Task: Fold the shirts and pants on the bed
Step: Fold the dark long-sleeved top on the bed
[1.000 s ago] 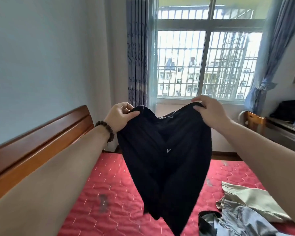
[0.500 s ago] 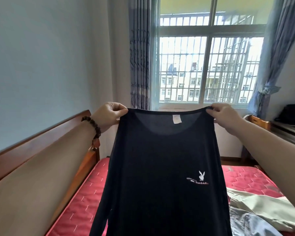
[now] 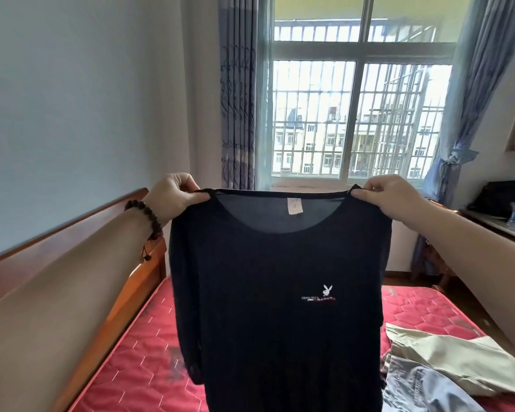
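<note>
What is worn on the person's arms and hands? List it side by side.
Left hand: bare, no glove or ring visible. A bracelet of dark round beads circles the left wrist, with a short beaded tassel hanging from it. The forearm is bare, no sleeve in view.
Right hand: bare, nothing visible on the wrist, forearm bare with no sleeve in view.

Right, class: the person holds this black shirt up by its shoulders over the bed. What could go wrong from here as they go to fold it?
1. The black shirt hangs only from pinches by the left hand and right hand; one slip and it may drop crumpled.
2. A sleeve hangs loose at the left, so it could bunch underneath when laid down.
3. The khaki and grey clothes crowd the red mattress, so the shirt might land over them.
</note>
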Tool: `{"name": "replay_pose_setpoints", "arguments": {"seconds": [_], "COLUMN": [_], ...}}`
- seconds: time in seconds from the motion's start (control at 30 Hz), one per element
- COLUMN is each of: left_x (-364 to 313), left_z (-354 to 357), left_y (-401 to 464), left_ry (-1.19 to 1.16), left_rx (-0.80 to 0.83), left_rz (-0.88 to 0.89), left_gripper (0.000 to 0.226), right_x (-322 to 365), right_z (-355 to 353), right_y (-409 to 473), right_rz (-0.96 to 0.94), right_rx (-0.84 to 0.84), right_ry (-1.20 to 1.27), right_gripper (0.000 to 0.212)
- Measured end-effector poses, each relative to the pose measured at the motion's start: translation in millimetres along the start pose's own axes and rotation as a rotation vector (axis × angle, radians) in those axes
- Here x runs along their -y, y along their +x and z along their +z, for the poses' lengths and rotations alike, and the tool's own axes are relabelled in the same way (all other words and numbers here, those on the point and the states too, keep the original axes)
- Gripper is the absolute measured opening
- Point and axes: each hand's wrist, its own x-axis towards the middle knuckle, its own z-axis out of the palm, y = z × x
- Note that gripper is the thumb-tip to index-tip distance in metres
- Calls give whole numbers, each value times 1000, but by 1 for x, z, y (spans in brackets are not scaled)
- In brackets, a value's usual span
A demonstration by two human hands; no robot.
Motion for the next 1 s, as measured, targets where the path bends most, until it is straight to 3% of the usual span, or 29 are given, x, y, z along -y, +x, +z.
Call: {"name": "replay_pose_setpoints", "arguments": {"seconds": [0.17, 0.33, 0.53, 0.73, 0.9, 1.0], "left_x": [2, 0, -8, -8, -5, -4], "left_z": [0, -3, 2, 10, 1, -4], "left_y": [-1, -5, -12, -14, -14, -15], "left_ry": [84, -409, -568, -503, -376, -450], "left_rx": [2, 70, 160, 77, 198, 258], "left_rz": [41, -142, -190, -247, -244, -233], "left_gripper": [15, 13, 10, 24, 23, 23], "right_x": [7, 8, 7, 6, 10, 12], "right_z": [-2, 0, 5, 10, 8, 2], "right_y": [-4, -9, -10, -12, -14, -15], "right_rz": [-9, -18, 56, 100, 167, 201], "right_rx": [71, 40, 108, 163, 270, 309], "right_ry": [12, 126, 320, 414, 499, 536], "right_gripper": [25, 12, 25, 23, 25, 23]}}
